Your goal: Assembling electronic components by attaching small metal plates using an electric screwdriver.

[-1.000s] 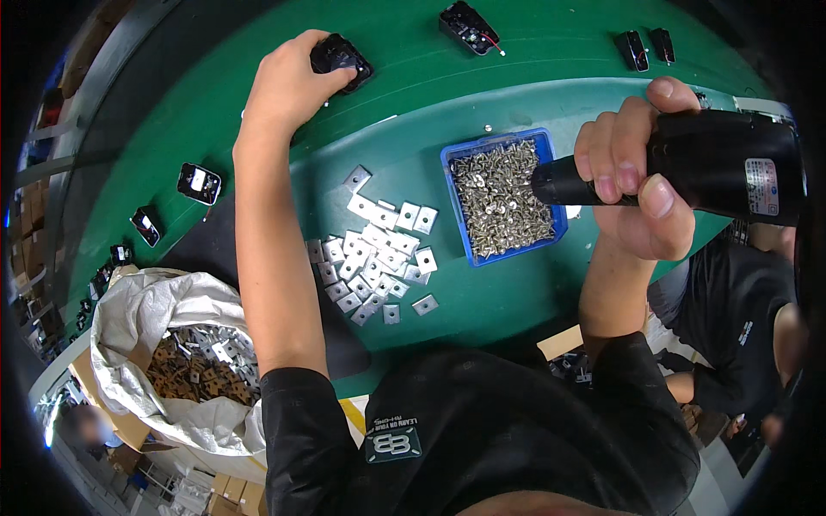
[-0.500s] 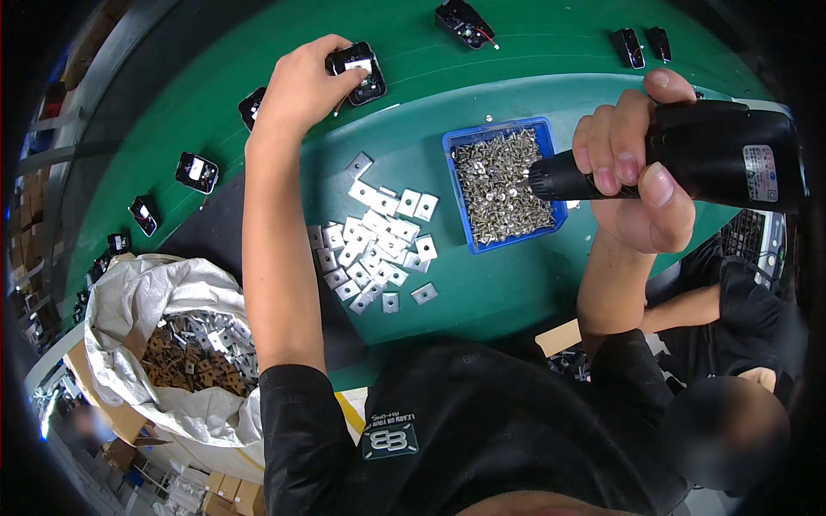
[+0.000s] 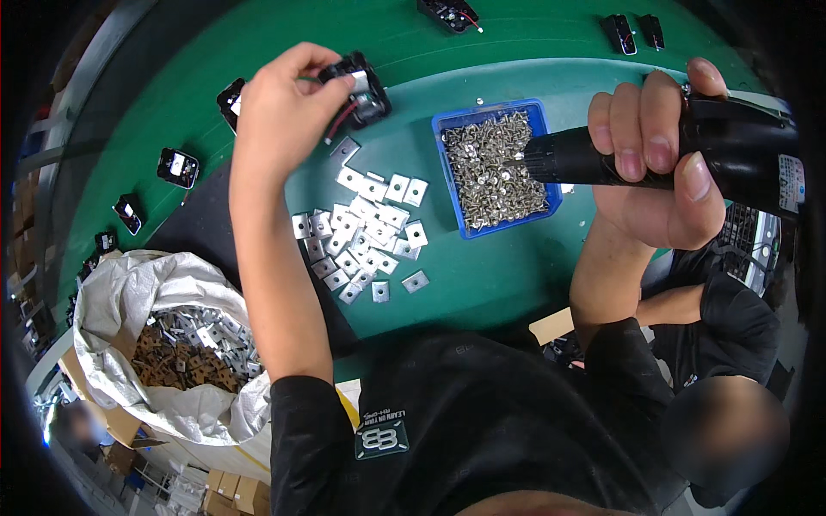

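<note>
Upper left, my left hand [image 3: 291, 107] pinches a black housing [image 3: 373, 107] whose loose wire [image 3: 342, 120] could snag; my right hand [image 3: 658, 142] grips a tool [image 3: 736, 150].

Green tabletop [image 3: 490, 284]: silver plates [image 3: 376, 230], blue bin [image 3: 508, 227] of screws [image 3: 490, 168]. Green strip [image 3: 516, 34] beyond: black housings [image 3: 178, 168].

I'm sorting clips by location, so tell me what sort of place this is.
Probably a factory assembly line: black housings spaced along a green surface, a blue tray of screws, and a black handheld tool.
</note>
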A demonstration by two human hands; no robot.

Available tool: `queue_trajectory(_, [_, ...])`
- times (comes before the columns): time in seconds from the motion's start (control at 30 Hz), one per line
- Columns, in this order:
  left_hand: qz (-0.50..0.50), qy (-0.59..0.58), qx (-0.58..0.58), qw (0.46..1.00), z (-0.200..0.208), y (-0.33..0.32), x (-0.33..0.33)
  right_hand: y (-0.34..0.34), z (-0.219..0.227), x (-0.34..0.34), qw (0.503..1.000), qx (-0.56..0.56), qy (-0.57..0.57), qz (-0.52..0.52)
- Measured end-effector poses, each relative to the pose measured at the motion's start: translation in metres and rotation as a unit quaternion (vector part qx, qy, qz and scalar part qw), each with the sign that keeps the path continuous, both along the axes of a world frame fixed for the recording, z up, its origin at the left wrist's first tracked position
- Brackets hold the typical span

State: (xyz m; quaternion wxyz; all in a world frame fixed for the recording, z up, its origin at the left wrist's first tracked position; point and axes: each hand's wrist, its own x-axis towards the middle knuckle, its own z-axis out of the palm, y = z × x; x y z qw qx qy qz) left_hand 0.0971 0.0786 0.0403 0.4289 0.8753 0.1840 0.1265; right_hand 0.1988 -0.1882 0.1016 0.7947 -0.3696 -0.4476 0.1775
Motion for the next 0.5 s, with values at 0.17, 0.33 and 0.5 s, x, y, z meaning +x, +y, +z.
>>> queue_trajectory(0.17, [-0.040,0.056,0.009,0.998,-0.012,-0.037,-0.016,0.000,0.002,-0.003,1.000,0.011,0.022,0.013])
queue_trajectory(0.33, [-0.063,-0.118,0.162,0.978,-0.009,-0.048,-0.024,0.001,0.005,-0.001,0.999,0.011,0.020,0.047])
queue_trajectory(0.5, [-0.149,-0.163,0.140,0.965,0.007,-0.084,-0.038,0.000,0.016,0.001,0.999,-0.022,-0.010,0.047])
